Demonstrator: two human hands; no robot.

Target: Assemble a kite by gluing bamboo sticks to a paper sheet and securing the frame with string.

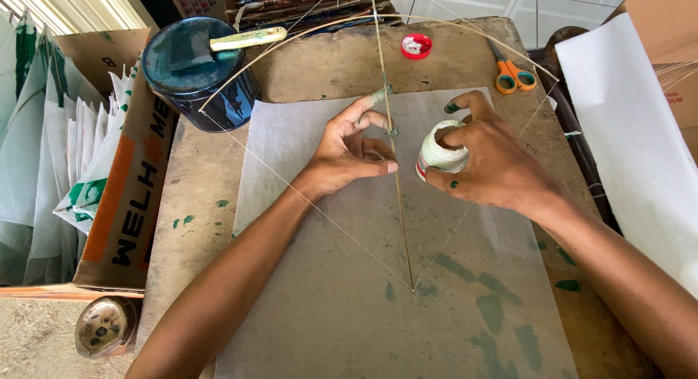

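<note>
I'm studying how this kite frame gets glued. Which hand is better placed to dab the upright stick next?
Probably the left hand: its fingertips already rest by the upright stick, while the right hand is occupied holding the small white bottle.

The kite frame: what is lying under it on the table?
Under the frame lies a thin translucent paper sheet; green smears on the wooden table show through it. Both hands and forearms cover parts of the sheet, so those parts cannot be seen.
</note>
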